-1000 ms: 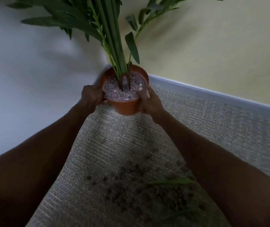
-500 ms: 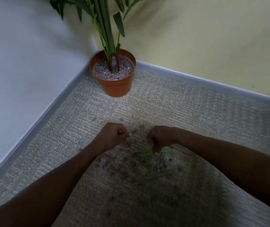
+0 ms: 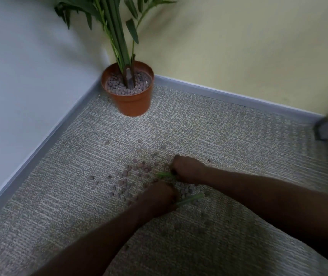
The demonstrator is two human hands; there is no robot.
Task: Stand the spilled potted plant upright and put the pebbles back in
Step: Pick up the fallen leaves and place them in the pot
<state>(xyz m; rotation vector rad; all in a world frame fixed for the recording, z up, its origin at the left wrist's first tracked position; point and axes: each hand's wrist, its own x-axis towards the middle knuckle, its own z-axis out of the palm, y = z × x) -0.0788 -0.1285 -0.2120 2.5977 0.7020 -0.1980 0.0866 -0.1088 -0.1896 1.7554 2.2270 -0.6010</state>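
The terracotta-coloured plastic pot [image 3: 132, 92] with its green leafy plant [image 3: 117, 26] is set upright in the room corner, upper centre of the frame, presumably so that it is braced by both walls. Small brownish-grey round pebbles [image 3: 127, 176] are scattered on the grey woven carpet [image 3: 209, 126] at frame centre, well apart from the pot. Both hands are lowered onto this spill, apparently for gathering. The left hand [image 3: 160, 191] and right hand [image 3: 187, 169] are curled closed; whether pebbles are enclosed cannot be told. Loose green leaves [image 3: 189, 199] lie beside them.

Carpet [image 3: 209, 136] bearing pot [image 3: 133, 102], pebbles [image 3: 125, 176]
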